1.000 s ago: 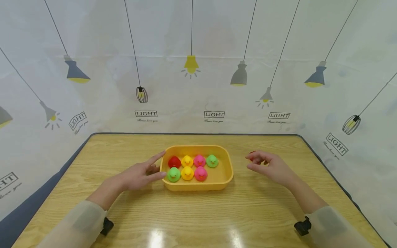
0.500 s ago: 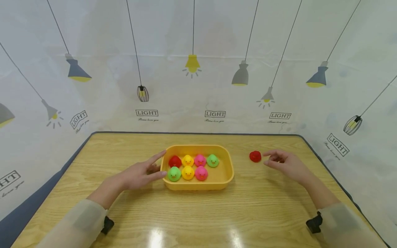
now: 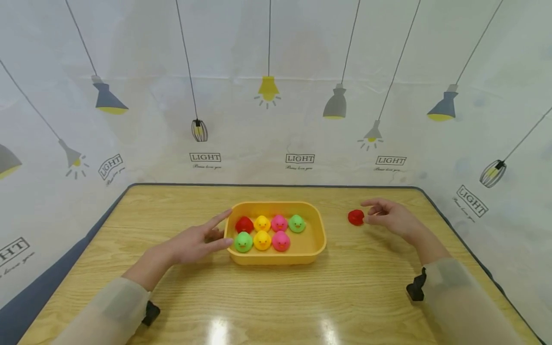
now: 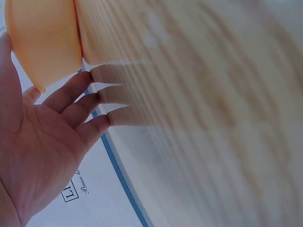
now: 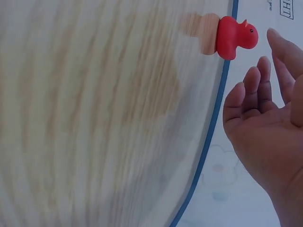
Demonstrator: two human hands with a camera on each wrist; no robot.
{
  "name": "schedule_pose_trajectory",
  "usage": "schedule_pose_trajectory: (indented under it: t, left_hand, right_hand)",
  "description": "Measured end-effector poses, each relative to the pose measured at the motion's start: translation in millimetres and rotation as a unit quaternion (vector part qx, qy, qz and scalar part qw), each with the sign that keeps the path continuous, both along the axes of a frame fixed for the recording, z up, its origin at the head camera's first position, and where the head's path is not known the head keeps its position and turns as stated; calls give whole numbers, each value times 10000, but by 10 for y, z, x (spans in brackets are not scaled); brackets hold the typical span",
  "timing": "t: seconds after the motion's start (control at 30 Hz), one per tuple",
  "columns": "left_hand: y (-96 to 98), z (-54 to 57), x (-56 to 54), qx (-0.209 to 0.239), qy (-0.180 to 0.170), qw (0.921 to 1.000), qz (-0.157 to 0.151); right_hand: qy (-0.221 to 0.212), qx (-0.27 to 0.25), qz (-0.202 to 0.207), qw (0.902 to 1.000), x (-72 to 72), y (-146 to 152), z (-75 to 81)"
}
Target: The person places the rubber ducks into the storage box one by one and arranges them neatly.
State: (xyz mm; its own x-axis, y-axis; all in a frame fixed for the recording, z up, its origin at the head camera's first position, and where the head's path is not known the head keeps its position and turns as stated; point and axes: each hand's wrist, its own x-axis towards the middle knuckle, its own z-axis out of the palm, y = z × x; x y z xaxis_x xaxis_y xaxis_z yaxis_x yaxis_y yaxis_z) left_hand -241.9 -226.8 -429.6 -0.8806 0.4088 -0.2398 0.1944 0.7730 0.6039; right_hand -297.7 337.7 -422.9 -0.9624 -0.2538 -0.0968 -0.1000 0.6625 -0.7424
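A red toy duck (image 3: 355, 217) stands upright on the table at the right, seen from the side in the right wrist view (image 5: 232, 38). My right hand (image 3: 390, 218) hovers just right of it, loosely curved and holding nothing; a gap shows between fingers and duck in the right wrist view. A yellow tray (image 3: 276, 259) sits in the middle of the table. My left hand (image 3: 194, 243) rests against its left end, index finger and thumb spread along the rim. The other fingertips touch the table in the left wrist view.
Several toy ducks stand in two rows inside the tray: a red duck (image 3: 244, 225), yellow, pink and green ones. The tray's right part shows bare floor. Behind the wooden table (image 3: 276, 297) hangs a cloth (image 3: 241, 96) printed with lamps.
My right hand drew back rightward from the red duck, uncovering it, then came slightly back toward it with index finger and thumb wider apart. The left hand stays at the tray.
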Motion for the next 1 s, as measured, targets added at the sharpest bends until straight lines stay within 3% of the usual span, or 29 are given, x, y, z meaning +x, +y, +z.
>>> schedule_pose_trajectory:
  t: [0.4, 1.0]
  left_hand:
    - [2, 1, 2, 30, 30, 10000, 9]
    - [11, 20, 7, 26, -58, 10000, -16]
  right_hand:
    - [-615, -603, -93, 9962, -184, -20, -211]
    - [-813, -647, -274, 9942, -177, -60, -254]
